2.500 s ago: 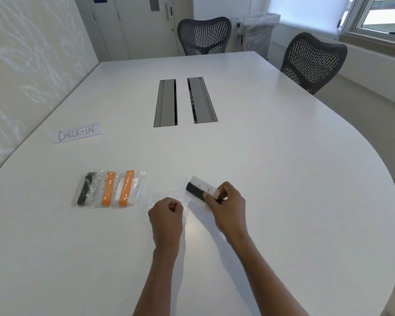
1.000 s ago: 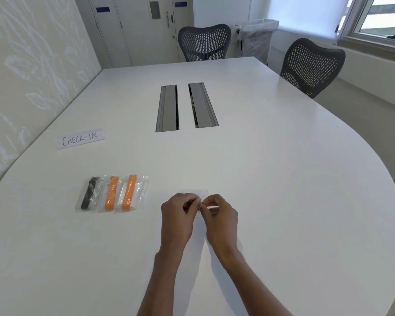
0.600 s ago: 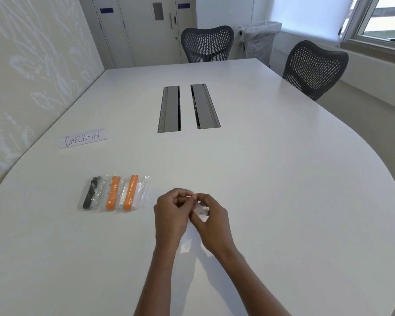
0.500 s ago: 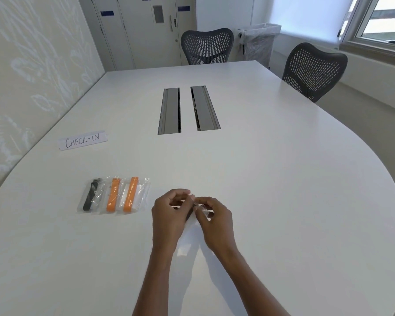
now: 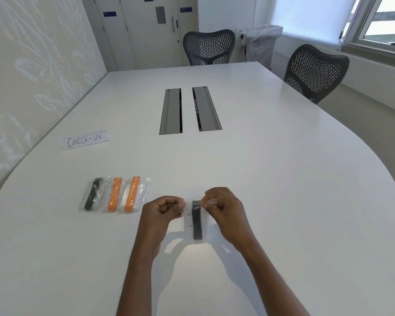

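Observation:
A small clear plastic bag (image 5: 196,221) with a black strap and a white card inside hangs upright between my hands, just above the white table (image 5: 283,179). My left hand (image 5: 162,212) pinches its top left corner and my right hand (image 5: 224,209) pinches its top right corner. To the left, three similar clear bags lie side by side on the table: one with a black strap (image 5: 92,194) and two with orange straps (image 5: 114,194) (image 5: 132,193).
A paper label reading CHECK-IN (image 5: 84,139) lies at the left. Two grey cable hatches (image 5: 189,109) sit in the table's middle. Two dark mesh chairs (image 5: 209,47) (image 5: 315,69) stand at the far end and right, with a lined bin (image 5: 261,43) behind them.
The bag was hidden between my close-together hands; now my hands have moved apart at its top and it hangs in plain view with the black strap vertical.

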{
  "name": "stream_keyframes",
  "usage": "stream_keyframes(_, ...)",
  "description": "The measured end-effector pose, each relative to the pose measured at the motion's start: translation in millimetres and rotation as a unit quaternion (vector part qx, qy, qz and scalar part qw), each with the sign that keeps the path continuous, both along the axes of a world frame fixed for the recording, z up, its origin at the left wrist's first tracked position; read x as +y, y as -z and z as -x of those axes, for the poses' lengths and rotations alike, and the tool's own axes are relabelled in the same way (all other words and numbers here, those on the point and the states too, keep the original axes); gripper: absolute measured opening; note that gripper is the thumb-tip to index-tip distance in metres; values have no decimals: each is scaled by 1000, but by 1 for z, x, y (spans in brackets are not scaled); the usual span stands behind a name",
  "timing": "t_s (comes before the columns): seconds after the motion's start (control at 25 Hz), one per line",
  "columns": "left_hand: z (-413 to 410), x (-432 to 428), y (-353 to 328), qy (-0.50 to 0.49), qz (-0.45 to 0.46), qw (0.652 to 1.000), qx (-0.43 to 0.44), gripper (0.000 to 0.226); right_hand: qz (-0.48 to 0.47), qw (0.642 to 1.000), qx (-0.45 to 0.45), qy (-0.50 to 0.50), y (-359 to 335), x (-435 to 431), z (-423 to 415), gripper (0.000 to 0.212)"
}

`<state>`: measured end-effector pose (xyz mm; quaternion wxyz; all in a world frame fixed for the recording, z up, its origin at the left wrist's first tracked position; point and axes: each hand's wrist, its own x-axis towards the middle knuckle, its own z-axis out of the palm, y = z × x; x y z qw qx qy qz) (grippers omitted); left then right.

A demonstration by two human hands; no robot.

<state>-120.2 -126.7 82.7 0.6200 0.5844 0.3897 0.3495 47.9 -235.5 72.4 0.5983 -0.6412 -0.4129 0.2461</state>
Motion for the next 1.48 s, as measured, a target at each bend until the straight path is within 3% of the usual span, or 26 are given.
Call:
stream_keyframes(0.24,-1,-3,-2,-5,-42,998,46,8,16,1000,-2,-7,-2,-4,-9,23)
stream_keyframes(0.48,-4,-4,-2,-41,-129,988,79,11,22,998,52,-1,-5,-5,-12,13)
stream_keyframes(0.72,1,-1,-5,-4,-173,980,97,5,7,997,77,-13,-16,-10,-19,11)
stream_keyframes(0.88,-7,-5,-12,80,-253,949,173,44,0,999,25,-46,-22,-8,-15,14)
stream_keyframes(1.04,-18,-13,-16,55,-311,934,168,25,-4,997,-36,-61,-27,-9,-13,16)
stream_keyframes(1.48,-27,-18,-17,52,-258,949,176,10,-16,992,-114,-50,-24,-16,-22,17)
